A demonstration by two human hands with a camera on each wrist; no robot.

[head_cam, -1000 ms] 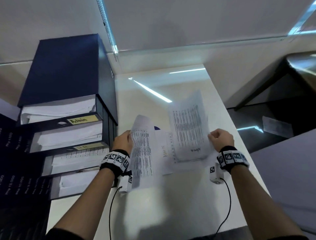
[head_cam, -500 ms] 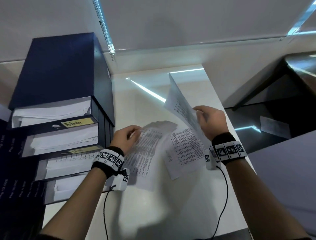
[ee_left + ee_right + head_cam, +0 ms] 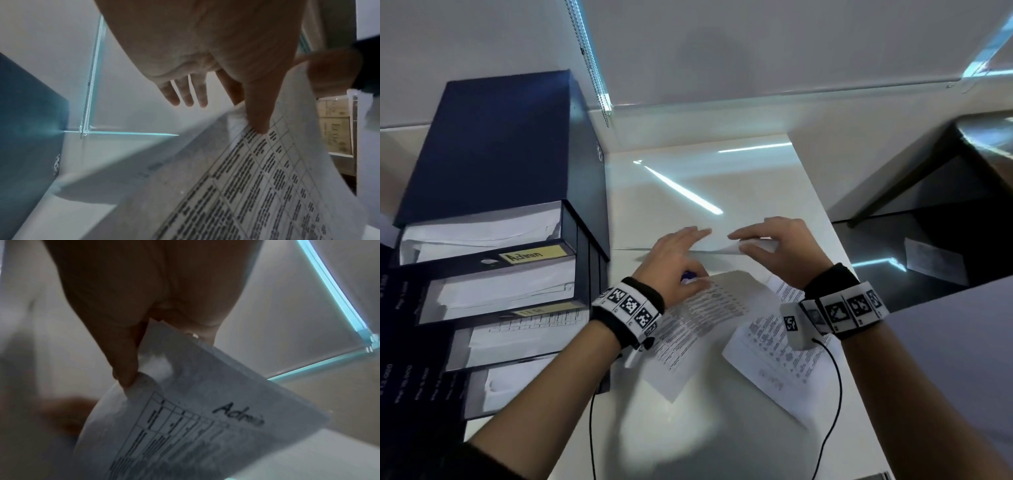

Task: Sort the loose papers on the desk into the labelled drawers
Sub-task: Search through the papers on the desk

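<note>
My right hand (image 3: 774, 246) pinches a sheet marked "Admin" (image 3: 238, 417) between thumb and fingers; in the head view this Admin sheet (image 3: 709, 240) lies nearly flat, blank side up, just above the desk. My left hand (image 3: 678, 255) has straight fingers reaching toward it, while its thumb and index finger pinch the top edge of a printed table sheet (image 3: 273, 178), which is the table sheet (image 3: 698, 318) lifted off the desk. A third printed sheet (image 3: 767, 363) lies on the desk under my right wrist. The dark blue drawer unit (image 3: 493, 144) stands left, with its "Admin" label (image 3: 534, 255).
Several drawers (image 3: 500, 294) stand pulled out with paper in them; a second yellow label (image 3: 541, 310) is hard to read. A small blue object (image 3: 690, 275) peeks out beside my left thumb. The white desk (image 3: 722, 438) ends at the right beside a dark gap (image 3: 893, 246).
The right hand has flipped the Admin sheet over and brought it down, away from me. The left hand moved forward with its sheet and stretched its fingers toward the Admin sheet.
</note>
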